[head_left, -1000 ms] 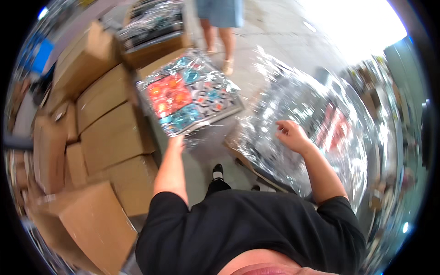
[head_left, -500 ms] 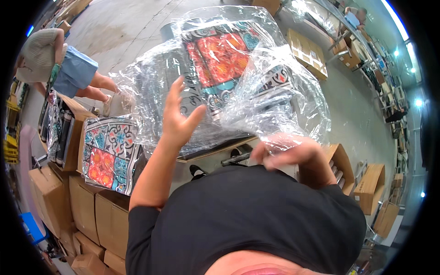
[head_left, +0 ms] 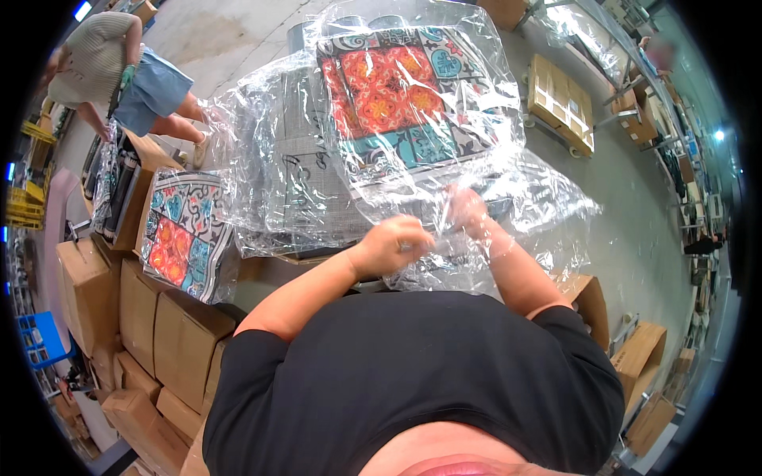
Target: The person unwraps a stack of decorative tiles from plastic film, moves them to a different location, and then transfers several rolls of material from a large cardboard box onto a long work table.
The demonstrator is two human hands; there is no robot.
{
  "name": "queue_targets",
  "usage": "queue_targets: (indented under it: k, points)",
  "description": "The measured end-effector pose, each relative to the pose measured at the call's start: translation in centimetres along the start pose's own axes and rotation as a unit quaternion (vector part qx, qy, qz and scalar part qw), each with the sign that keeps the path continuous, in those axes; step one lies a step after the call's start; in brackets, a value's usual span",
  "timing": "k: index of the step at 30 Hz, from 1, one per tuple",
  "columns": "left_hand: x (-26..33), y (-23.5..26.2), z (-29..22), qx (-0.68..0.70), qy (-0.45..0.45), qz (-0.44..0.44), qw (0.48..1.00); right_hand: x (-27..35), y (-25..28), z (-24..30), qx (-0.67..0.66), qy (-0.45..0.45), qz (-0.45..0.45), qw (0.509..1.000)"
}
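Observation:
A large clear plastic bag point(head_left: 548, 194) spreads over a patterned mat point(head_left: 389, 91) in red, turquoise and grey, with grey rolls or folded sheets beside it. My left hand point(head_left: 393, 247) is closed, its curled fingers pinching the near edge of the bag. My right hand point(head_left: 470, 213) is also closed on the crumpled plastic just to the right, a little farther from me; its fingers are partly blurred and veiled by the film. Loose plastic hangs below both hands, in front of my body. The mat lies flat with glossy film over it.
Another wrapped patterned mat point(head_left: 178, 234) stands at the left, above stacked cardboard boxes point(head_left: 186, 337). A person point(head_left: 151, 87) in blue shorts stands at the far left beside a box of dark rolls point(head_left: 123, 198). A flat carton point(head_left: 559, 103) lies at the right; opened boxes point(head_left: 639, 357) stand nearer.
My left hand has come down and right from an open, raised pose to the bag's near edge. My right hand has moved up into the plastic. More of the bag now lies toward the right.

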State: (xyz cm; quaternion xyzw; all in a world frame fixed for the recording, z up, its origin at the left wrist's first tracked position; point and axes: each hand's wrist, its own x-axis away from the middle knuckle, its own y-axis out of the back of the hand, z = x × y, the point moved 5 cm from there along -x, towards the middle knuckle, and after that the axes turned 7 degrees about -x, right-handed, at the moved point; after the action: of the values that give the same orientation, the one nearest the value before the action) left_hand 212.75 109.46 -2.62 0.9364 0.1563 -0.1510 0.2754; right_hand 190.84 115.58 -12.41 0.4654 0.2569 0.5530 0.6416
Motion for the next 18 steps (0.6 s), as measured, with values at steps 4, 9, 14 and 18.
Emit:
queue_targets:
  k: [4,9,14,18]
  points:
    - [0.8,-1.3,-1.4,0.074,0.057,0.157,0.983,-6.4,-2.2,2.7,-0.024,-0.057,-0.006,0.998]
    - [2.4,4.5,6.9,0.159,0.253,-0.164,0.94,-9.8,-5.7,3.7,0.058,0.0,-0.101,0.993]
    - [5.4,6.4,18.3,0.126,0.451,-0.295,0.833,-8.6,-8.7,10.3,0.052,-0.145,-0.034,0.987]
    - [4.2,4.7,20.5,0.31,0.485,-0.246,0.78,-10.1,-8.2,11.4,0.057,-0.155,-0.027,0.986]
